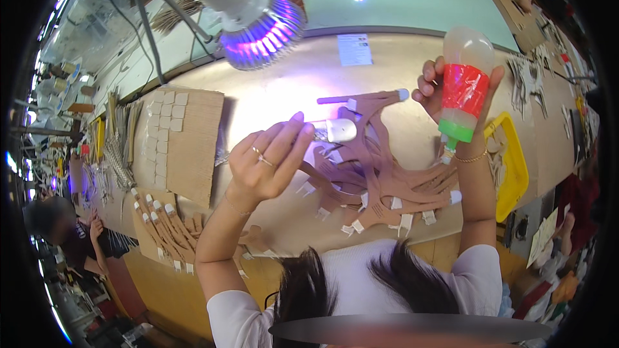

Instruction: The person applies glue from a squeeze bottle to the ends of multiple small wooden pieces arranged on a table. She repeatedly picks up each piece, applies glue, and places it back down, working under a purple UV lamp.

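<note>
"Where is the white-tipped piece (pixel 342 130)?"

"Above the middle of the work table (pixel 412 58), pinched in the fingers of the left hand (pixel 261 164). Its long axis runs left to right, rounded end facing the table's right edge."

"And the red-banded bottle (pixel 465 84)?"

"Gripped in the right hand (pixel 432 95), closer to that right edge, upended, its long axis running roughly from far edge to near. So the white end lies left of the nozzle (pixel 447 154), well apart, the axes roughly crosswise."

"Around them?"

"Brown straps (pixel 380 161) heaped toward the near edge, a lit lamp (pixel 264 32) toward the far one, a yellow tray (pixel 519 171) at the right."
</note>
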